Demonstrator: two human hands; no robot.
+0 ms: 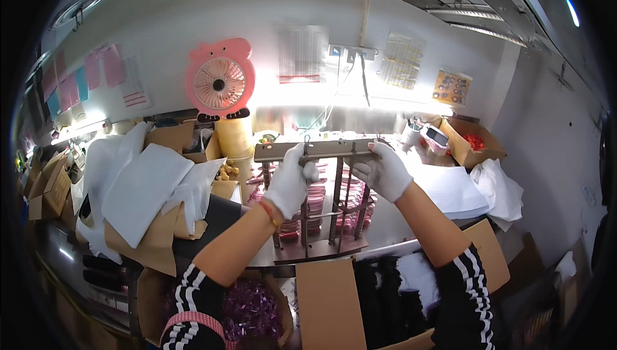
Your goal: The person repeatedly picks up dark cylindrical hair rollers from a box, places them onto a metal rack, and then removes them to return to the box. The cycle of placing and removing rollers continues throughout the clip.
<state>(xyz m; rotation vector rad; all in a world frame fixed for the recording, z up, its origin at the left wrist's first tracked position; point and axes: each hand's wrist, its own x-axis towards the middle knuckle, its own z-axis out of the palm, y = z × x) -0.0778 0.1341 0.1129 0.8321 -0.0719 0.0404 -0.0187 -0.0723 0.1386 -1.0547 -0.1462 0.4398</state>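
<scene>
My left hand, in a white glove, grips the top bar of a brown-grey metal rack near its middle. Farther right, my right hand, also gloved, has its fingers curled around the same bar by its right end. Upright posts join this bar to a wide lower plate at the near table edge. Small hooks stick up at the top. Stacks of flat pink pieces show between the posts; whether they hang on the rack or lie behind it, I cannot tell.
A box of purple tinsel-like strips and a carton with black fluffy pieces stand close below. White sheets pile up at left, more white sheets at right. A pink fan sits at the back.
</scene>
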